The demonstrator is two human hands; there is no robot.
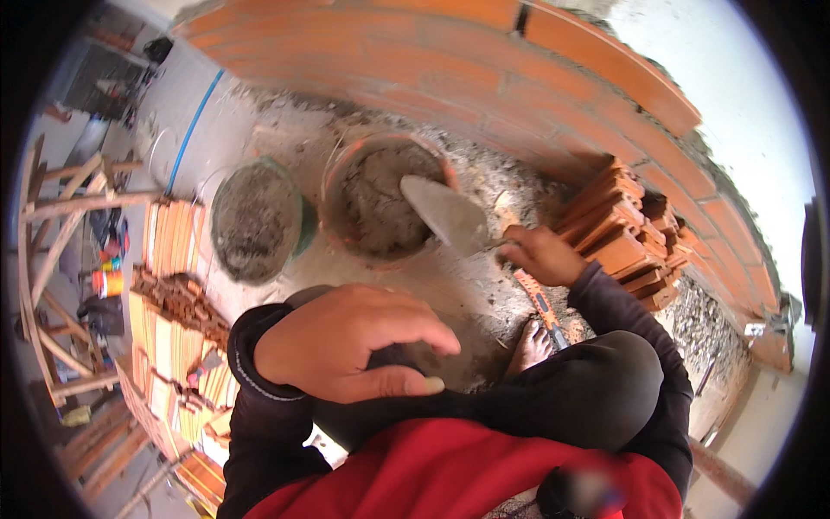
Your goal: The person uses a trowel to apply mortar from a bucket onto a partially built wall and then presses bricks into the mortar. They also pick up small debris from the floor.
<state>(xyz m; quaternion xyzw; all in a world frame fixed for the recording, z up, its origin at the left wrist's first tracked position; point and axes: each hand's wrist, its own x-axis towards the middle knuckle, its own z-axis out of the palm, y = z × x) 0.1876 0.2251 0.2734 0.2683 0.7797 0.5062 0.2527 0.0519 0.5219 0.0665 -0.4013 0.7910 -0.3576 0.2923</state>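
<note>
My right hand (546, 253) is closed around the handle of a pointed trowel (448, 214). The trowel's grey blade reaches left over the rim of a reddish bucket (333, 208), its tip above the wet mortar (389, 195) inside. Nothing is in my left hand (354, 342), which hovers over my knees with thumb and fingers curved apart. To the left of the mortar bucket stands a green bucket (304, 227) filled with grey, lumpy material (255, 221).
An orange brick wall (415, 69) curves across the far side. Bricks are stacked at right (618, 233) and at left (173, 324). An orange level-like tool (538, 298) lies by my bare foot (529, 348). Far left are a wooden trestle (69, 208) and a blue hose (192, 130).
</note>
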